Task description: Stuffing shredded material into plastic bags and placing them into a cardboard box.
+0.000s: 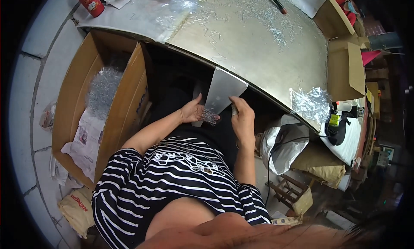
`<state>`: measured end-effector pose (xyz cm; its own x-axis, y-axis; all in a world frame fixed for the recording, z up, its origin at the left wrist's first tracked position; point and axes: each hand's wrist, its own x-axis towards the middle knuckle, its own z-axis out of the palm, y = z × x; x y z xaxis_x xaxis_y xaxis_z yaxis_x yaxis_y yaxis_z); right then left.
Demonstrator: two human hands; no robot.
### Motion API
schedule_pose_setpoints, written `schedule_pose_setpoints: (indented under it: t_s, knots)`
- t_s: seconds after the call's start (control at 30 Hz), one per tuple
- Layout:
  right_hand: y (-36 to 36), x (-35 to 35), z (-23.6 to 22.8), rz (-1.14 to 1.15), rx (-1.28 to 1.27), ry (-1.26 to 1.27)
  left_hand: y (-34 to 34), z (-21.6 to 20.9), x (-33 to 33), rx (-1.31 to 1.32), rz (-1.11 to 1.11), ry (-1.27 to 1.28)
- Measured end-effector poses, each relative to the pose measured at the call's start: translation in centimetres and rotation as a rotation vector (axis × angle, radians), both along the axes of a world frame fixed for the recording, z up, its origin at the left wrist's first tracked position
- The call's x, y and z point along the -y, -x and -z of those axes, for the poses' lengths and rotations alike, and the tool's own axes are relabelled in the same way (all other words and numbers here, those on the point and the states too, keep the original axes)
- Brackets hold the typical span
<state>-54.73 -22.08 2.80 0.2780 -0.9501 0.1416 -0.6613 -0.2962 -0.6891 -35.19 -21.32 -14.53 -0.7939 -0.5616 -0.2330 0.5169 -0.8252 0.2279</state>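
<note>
My left hand [193,111] is turned palm up over my lap, cradling a bunch of small metal wire pieces [209,116] on its fingers. To the right, my right hand [244,119] has bent fingers held close together at the right edge of a pale grey sheet or tray [225,87]. A whitish wrap [234,109] goes round one of its fingers. The pale piece slopes from the table's front edge down toward my lap. Whatever the right fingertips may hold is too small to make out.
Loose wire pieces [278,33] lie scattered on the metal table [241,48], with a shiny pile [309,103] at its right corner. A cardboard box [123,102] on my left contains many more. A red can [89,4], white sack [282,141] and wooden stool [290,192] stand around.
</note>
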Motion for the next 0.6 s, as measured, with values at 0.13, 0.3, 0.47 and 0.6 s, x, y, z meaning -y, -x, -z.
schedule_pose_setpoints:
  t_s: [0.13,0.3,0.47,0.6]
  knots:
    - [-0.3,-2.2,2.0,-0.003,0.264,-0.166,0.3,0.1,-0.8,-0.083,-0.067,0.030]
    - [-1.8,-2.5,3.3,-0.398,-0.114,-0.248,-0.5,-0.3,-1.6,0.194,-0.087,0.393]
    - [-4.2,0.9,-0.2,-0.170,0.045,-0.092,0.3,-1.1,-1.5,0.528,-0.111,0.340]
    - [-8.5,7.9,-1.6,-0.171,0.088,0.322,0.5,-1.9,-1.2,0.616,-0.120,0.362]
